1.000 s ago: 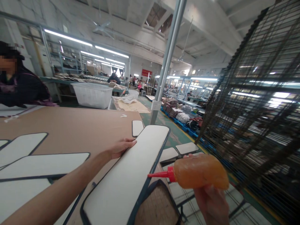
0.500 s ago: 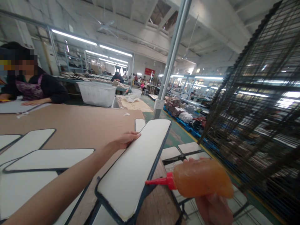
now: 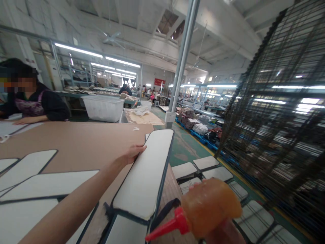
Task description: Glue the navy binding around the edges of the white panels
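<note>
My left hand (image 3: 134, 152) grips the left edge of a long white panel (image 3: 146, 176) with a dark border, thumb on its top face. The panel slants over the table's right edge. In my right hand (image 3: 223, 230) is a squeeze bottle (image 3: 209, 206) of amber liquid, its red nozzle (image 3: 167, 227) pointing down and left, with the tip just below the panel's lower end. A dark strip (image 3: 166, 211) lies beside the panel. Another white panel (image 3: 124, 230) shows beneath its lower end.
More dark-edged white panels (image 3: 53, 183) overlap on the brown table (image 3: 101, 135) at left. Others (image 3: 218, 173) lie lower at right. A person (image 3: 38, 101) sits across the table at far left. Behind are a white bin (image 3: 103, 108), a metal post (image 3: 181, 61) and a wire rack (image 3: 274, 101).
The bottle has moved down and left, its nozzle tip now lower beyond the panel's end. The held panel stands more upright in view, its top shifted left. The head view has shifted slightly.
</note>
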A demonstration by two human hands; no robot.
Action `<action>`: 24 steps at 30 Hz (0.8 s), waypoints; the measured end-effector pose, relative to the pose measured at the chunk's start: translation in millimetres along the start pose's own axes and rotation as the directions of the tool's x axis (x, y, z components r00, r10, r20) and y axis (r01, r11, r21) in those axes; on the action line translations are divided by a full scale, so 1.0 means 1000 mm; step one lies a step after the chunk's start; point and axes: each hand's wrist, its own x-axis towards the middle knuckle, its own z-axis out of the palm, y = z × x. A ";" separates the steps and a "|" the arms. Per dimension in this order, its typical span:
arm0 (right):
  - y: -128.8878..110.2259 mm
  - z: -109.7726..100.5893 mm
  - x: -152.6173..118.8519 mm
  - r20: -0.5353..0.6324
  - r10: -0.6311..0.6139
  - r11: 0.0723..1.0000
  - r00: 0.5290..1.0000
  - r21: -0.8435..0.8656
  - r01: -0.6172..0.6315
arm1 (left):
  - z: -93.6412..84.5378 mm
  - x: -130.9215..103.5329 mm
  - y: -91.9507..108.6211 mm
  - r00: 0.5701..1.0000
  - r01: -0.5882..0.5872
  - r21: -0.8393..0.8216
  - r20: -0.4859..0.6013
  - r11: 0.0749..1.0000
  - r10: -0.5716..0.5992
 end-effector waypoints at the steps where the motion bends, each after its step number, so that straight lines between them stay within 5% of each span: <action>1: -0.003 0.001 0.007 -0.022 0.012 0.999 1.000 0.052 -0.011 | 0.000 0.000 -0.003 1.000 -0.015 0.011 -0.023 1.000 0.016; 4: -0.016 0.004 0.033 -0.218 0.015 0.976 0.976 0.216 0.033 | 0.002 -0.004 -0.015 0.997 -0.041 0.045 -0.065 0.998 0.044; 8: -0.030 0.003 0.060 -0.386 -0.053 0.966 0.921 0.214 0.145 | 0.015 -0.011 -0.040 0.996 -0.049 0.069 -0.075 0.996 0.054; 14: -0.023 -0.020 0.080 -0.261 -0.240 0.962 0.935 0.064 0.264 | 0.050 -0.017 -0.060 0.997 -0.019 0.089 -0.076 0.996 0.026; 19: -0.025 -0.037 0.085 -0.282 -0.276 0.953 0.919 0.047 0.300 | 0.063 -0.029 -0.042 0.985 0.034 0.061 0.169 0.998 -0.044; 24: -0.020 -0.051 0.074 -0.285 -0.277 0.954 0.918 0.037 0.299 | 0.067 -0.037 -0.030 0.953 0.040 0.036 0.298 0.999 -0.049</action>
